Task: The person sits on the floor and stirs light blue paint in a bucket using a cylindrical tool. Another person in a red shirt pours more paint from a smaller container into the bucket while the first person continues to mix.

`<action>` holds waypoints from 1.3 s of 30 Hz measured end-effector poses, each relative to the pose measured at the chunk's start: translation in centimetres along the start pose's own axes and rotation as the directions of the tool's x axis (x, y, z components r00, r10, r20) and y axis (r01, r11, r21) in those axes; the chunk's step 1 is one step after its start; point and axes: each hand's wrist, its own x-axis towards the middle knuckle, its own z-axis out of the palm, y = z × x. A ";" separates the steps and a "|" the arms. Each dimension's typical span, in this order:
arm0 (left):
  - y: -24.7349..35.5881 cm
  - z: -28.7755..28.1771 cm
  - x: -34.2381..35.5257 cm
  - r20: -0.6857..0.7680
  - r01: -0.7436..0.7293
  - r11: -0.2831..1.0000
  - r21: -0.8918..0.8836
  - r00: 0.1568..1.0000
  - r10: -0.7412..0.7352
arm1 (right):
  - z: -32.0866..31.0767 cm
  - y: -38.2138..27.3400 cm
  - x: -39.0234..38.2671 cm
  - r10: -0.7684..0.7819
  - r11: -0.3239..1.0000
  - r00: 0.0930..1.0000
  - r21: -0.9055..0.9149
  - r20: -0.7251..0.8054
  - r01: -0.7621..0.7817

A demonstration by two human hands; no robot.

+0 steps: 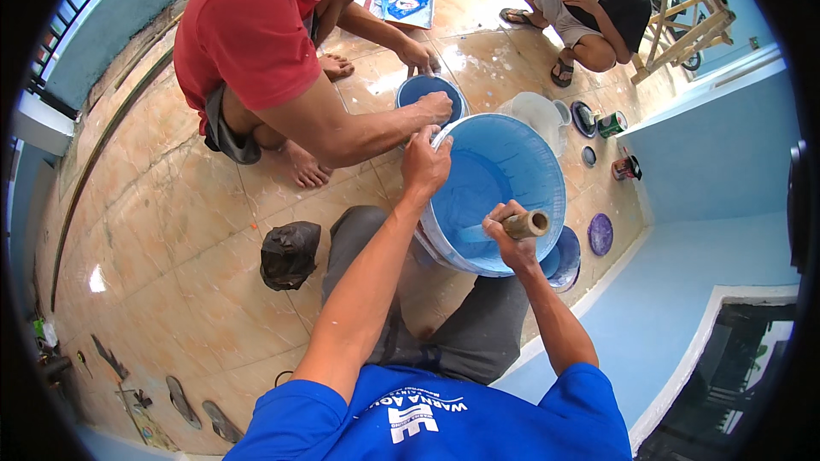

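Note:
A large white bucket (pixel 536 162) stands in front of me, its inside coated with light blue paint (pixel 468 179). My left hand (pixel 426 164) is closed on the bucket's left rim. In my right hand (pixel 510 243) is a bamboo stick (pixel 531 223), its hollow end pointing up at me. The stick's blue-coated lower part slants down into the bucket. Just beyond my left hand, a person in a red shirt (pixel 248 26) squats with both hands at a smaller blue bucket (pixel 457 102).
A black plastic bag (pixel 290 254) lies on the tiles to the left. Beyond the bucket are a pale container (pixel 536 115), a green can (pixel 612 125) and a purple lid (pixel 600 233). Another person (pixel 589 8) squats at the far right near a bamboo frame (pixel 688 17). A blue wall (pixel 717 145) borders the right side.

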 end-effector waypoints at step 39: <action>-0.7 0.4 0.1 -0.016 0.010 0.999 0.031 1.000 -0.010 | 2.3 0.1 2.4 0.026 0.992 0.980 0.128 -0.199 0.000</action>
